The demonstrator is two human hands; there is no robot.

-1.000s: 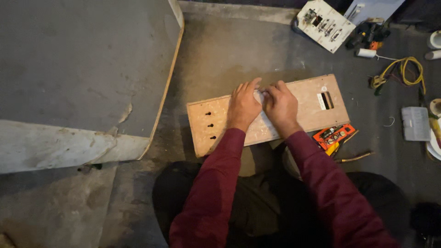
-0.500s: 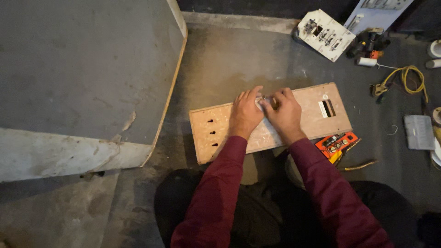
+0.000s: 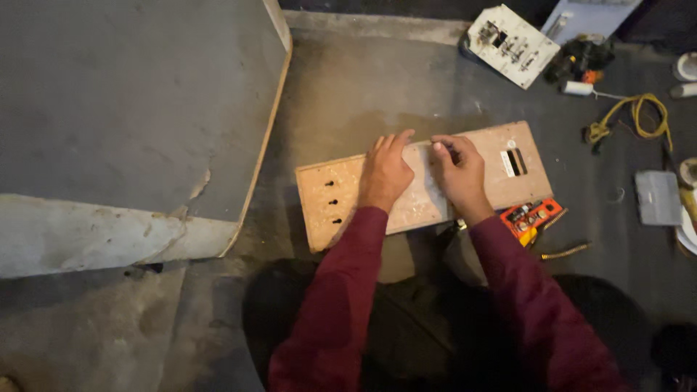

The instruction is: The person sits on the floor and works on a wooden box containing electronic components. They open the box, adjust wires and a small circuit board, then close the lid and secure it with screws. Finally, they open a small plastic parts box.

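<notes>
A long pale chipboard panel lies on the grey floor in front of me. It has three small holes near its left end and a dark rectangular slot near its right end. My left hand rests flat on the panel's middle, fingers stretched forward and holding nothing. My right hand is just to its right, fingers curled with the tips pressed on the board. Whether something small is pinched under them is hidden. Both sleeves are dark red.
A big grey slab with a wooden edge fills the left. An orange tool lies by the panel's right corner. A white switch plate, yellow wire and a small grey box lie on the right.
My two hands, which were touching over the middle of the panel, have drawn slightly apart. The left hand now lies flatter.
</notes>
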